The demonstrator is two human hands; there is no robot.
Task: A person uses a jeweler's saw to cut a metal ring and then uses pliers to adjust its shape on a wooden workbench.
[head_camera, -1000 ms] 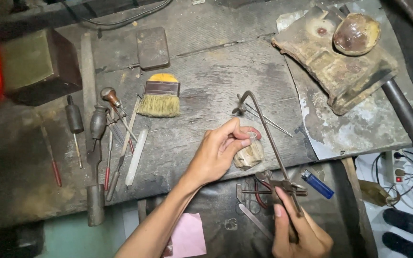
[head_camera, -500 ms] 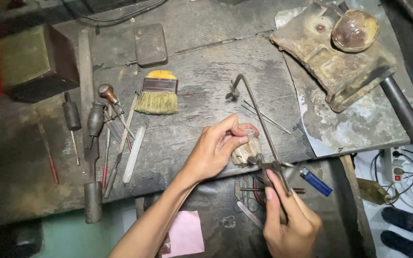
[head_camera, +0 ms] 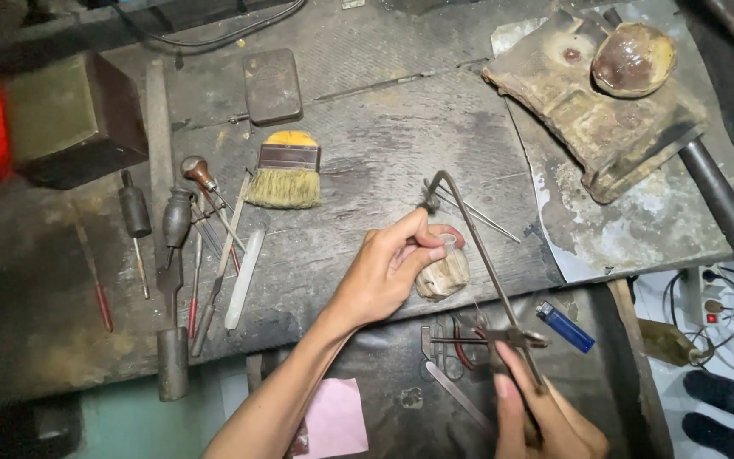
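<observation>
Two hands are at work at the near edge of the tabletop (head_camera: 401, 127). The left hand (head_camera: 388, 272) is closed, its thumb and fingertips pinching a small ring (head_camera: 448, 240) against the top of a worn wooden peg (head_camera: 443, 274) that juts from the near edge, right of centre. The right hand (head_camera: 545, 416) is wrapped round the handle of a jeweller's saw (head_camera: 482, 255), whose dark frame runs from that hand away to the far left, passing just beside the ring. Whether the blade is touching the ring, or how deep any cut goes, is too small to tell, so the sawing seems to be under way rather than finished; the ring looks whole from here.

Few containers show. At the far right a brown rounded bowl (head_camera: 635, 58) sits on a rusty block (head_camera: 596, 110); what is in it cannot be made out. Below the peg, a dark tray or drawer (head_camera: 401, 399) under the tabletop edge holds red-handled pliers (head_camera: 460, 348), a flat file (head_camera: 456, 406) and other small metal tools, with a blue lighter (head_camera: 566, 326) at its right side.

To the left lie a yellow-topped brush (head_camera: 285, 170), a row of gravers and files (head_camera: 201, 246) and a dark metal cube (head_camera: 70, 115), well apart from both hands.
</observation>
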